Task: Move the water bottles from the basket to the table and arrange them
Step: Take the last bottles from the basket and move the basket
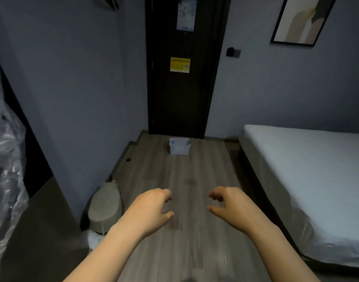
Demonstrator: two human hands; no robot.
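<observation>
A small white plastic basket (179, 146) stands on the wooden floor at the foot of the dark door, far ahead of me. Its inside is hidden from here and no water bottle shows. My left hand (152, 208) and my right hand (228, 202) are both stretched out in front of me above the floor, well short of the basket. Their fingers hang loosely curled and hold nothing. A dark brown surface (42, 231) runs along the lower left.
A bed with a white sheet (308, 176) fills the right side. A round beige stool (106, 208) sits by the left wall. Crinkled clear plastic (5, 169) lies at the far left. The dark door (182, 78) closes the end of the floor strip.
</observation>
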